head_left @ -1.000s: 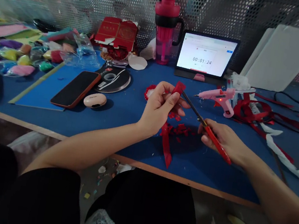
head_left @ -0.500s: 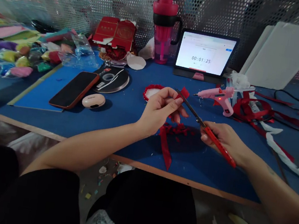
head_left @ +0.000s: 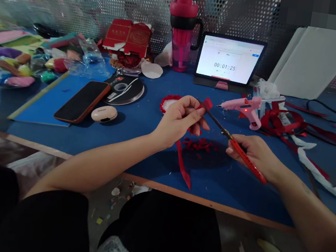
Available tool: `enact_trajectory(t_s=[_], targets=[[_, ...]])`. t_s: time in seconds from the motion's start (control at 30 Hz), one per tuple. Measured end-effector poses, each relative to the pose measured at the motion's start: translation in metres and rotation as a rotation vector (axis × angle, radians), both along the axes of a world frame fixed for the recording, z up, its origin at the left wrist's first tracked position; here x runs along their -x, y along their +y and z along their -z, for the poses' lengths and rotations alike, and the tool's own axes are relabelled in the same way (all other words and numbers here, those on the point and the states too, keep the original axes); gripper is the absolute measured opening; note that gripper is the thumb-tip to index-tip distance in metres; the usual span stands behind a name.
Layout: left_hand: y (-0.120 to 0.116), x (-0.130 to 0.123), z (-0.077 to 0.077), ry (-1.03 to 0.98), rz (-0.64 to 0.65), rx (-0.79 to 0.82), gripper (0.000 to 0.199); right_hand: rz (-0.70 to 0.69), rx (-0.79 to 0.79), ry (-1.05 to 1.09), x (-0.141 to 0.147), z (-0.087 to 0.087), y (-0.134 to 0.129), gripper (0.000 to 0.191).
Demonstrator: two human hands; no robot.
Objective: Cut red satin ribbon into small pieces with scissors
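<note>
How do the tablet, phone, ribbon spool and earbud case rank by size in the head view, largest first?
1. Tablet
2. Phone and ribbon spool: too close in apparent size to rank
3. Earbud case

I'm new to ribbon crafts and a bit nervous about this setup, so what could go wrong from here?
The scissors have their blades right at the red ribbon pinched in the left hand, so a slip could nick those fingers. The pink glue gun shows a lit red light, so it may be hot, and its tip points toward the hands' side of the work.
</note>
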State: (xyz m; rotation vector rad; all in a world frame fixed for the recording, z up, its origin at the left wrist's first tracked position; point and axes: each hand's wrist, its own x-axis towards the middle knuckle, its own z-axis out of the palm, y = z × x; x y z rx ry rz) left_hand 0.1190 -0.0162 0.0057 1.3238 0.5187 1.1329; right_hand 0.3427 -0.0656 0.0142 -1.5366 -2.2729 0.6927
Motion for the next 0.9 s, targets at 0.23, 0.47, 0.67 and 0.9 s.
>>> enact_trajectory(t_s=[0.23,0.47,0.67,0.9], targets=[[0.0036,0.0006,0.0003,0.003,0.012,0.033,0.036,-0.018,-0.002,0.022,0.0013,-0.0025,0.001,0.057],[0.003,-0.0003,0.0013,-0.015,0.057,0.046,0.036,0.007,0.059,0.074,0.0027,-0.0018,-0.0009,0.056],[0.0035,0.0005,0.0006,-0.013,0.051,0.045,0.036,0.024,0.077,0.083,0.0047,-0.0048,-0.0015,0.057],[0.004,0.0009,-0.0003,-0.031,0.056,0.058,0.038,0.013,0.056,0.079,0.0026,-0.0062,-0.0011,0.058]])
